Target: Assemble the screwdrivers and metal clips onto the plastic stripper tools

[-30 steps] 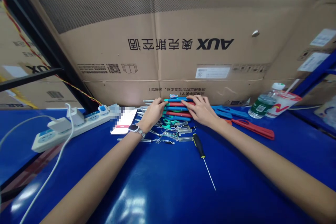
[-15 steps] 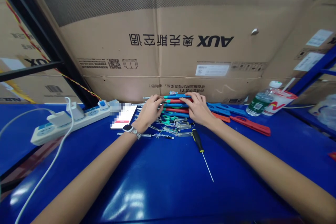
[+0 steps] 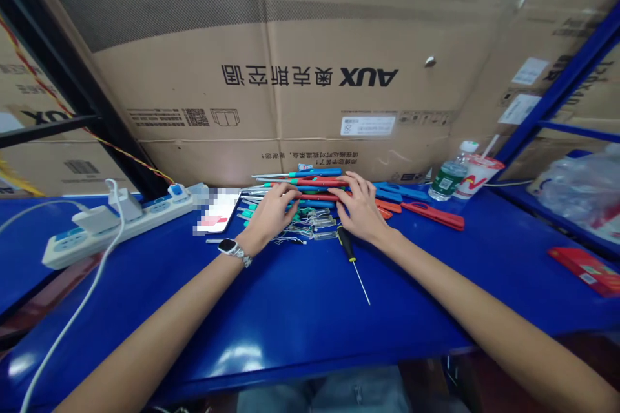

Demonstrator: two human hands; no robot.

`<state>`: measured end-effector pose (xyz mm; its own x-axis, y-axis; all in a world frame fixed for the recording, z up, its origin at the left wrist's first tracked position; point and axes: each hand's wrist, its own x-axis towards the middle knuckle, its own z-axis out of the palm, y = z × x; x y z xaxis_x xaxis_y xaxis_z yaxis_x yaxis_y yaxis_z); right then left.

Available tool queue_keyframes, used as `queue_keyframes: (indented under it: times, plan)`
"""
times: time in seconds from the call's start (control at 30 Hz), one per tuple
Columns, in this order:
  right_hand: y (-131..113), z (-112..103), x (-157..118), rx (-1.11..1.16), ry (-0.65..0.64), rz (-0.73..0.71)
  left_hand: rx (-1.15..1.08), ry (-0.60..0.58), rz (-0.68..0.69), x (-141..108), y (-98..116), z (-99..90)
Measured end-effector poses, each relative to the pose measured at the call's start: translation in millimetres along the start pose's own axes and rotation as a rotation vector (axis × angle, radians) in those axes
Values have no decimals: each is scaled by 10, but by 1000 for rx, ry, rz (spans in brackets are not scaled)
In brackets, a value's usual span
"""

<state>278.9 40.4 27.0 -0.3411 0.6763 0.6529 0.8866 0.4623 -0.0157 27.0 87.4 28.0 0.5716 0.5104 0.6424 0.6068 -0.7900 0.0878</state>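
Several long tools with red and blue handles (image 3: pixel 317 181), green collars and thin metal shafts lie side by side in a row at the back of the blue table. My left hand (image 3: pixel 274 210), with a watch on its wrist, curls its fingers around the handles near the collar end. At the other end of the row, my right hand (image 3: pixel 359 206) bends its thumb and fingers about the handle ends. Clear tubes with thin wires (image 3: pixel 323 235) lie below the hands. Close to my right hand is a black and yellow screwdriver (image 3: pixel 346 245), shaft pointing toward me.
Red tool shells (image 3: pixel 433 215) and blue ones (image 3: pixel 411 192) lie to the right. Behind them stand a water bottle (image 3: pixel 443 184) and a paper cup (image 3: pixel 479 177). A phone (image 3: pixel 220 210) and a power strip (image 3: pixel 130 226) are at left. Cardboard (image 3: pixel 290 26) walls the back.
The view has shifted to the right and back, bringing a red packet and the table's front edge into sight. My right hand's fingers have moved slightly down the handle ends.
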Motion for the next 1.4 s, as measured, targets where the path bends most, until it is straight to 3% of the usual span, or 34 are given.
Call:
queue_keyframes:
  times: [0.13, 0.27, 0.37, 0.47, 0.63, 0.83, 1.0, 1.13, 1.27, 1.4]
  plan:
    - [-27, -65, -180, 27, -9, 46, -10, -1, 33, 37, 151, 28]
    - [114, -182, -366, 77, -65, 188, -69, -46, 118, 264, 396, 152]
    - [334, -279, -486, 38, -177, 339, -108, -142, 178, 544, 596, 330]
    - [558, -339, -535, -55, -287, 423, -11, -293, 254, 862, 764, 553]
    - [795, -319, -467, -97, -429, 410, 144, -414, 298, 1250, 898, 917]
    - [880, -331, -503, -28, -427, 295, 111, -454, 310, 1332, 871, 1096]
    - [851, -418, -620, 30, -338, 329, 106, -435, 368, 1337, 920, 1035]
    - [761, -480, -712, 91, -281, 390, 120, -373, 445, 1322, 1043, 855]
    - [537, -540, -739, 206, -247, 331, 158, -325, 476, 1079, 1093, 455]
    - [100, -551, -630, 340, -289, 148, 95, -274, 396, 496, 978, -41]
